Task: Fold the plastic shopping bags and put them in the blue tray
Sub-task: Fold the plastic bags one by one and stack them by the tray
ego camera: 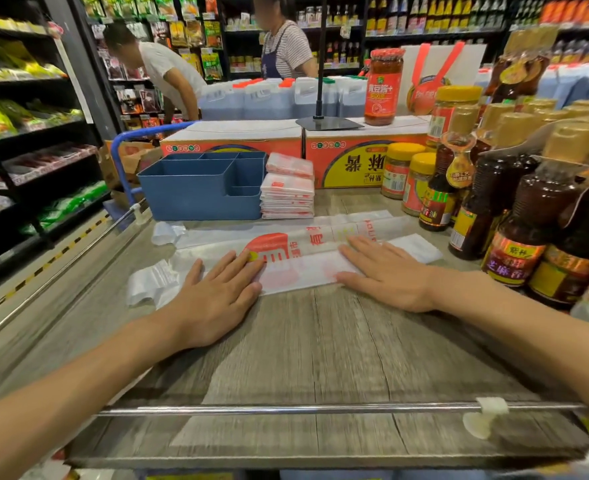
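Note:
A white plastic shopping bag point(303, 268) with red print lies flat on the grey wooden shelf top, folded into a long strip that runs left to right. My left hand point(217, 299) presses flat on its left part, fingers straight. My right hand point(386, 271) presses flat on its right part. A second flattened bag point(286, 230) lies just behind it. The blue tray point(199, 192) with several compartments stands at the back left. A stack of folded bags point(288, 195) sits right beside the tray, outside it.
Orange cartons point(341, 157) stand behind the tray. Jars and dark sauce bottles point(515, 202) crowd the right side. A metal rail point(321, 408) runs along the shelf's front edge. Two people stand in the aisle beyond, next to a blue cart handle point(120, 157).

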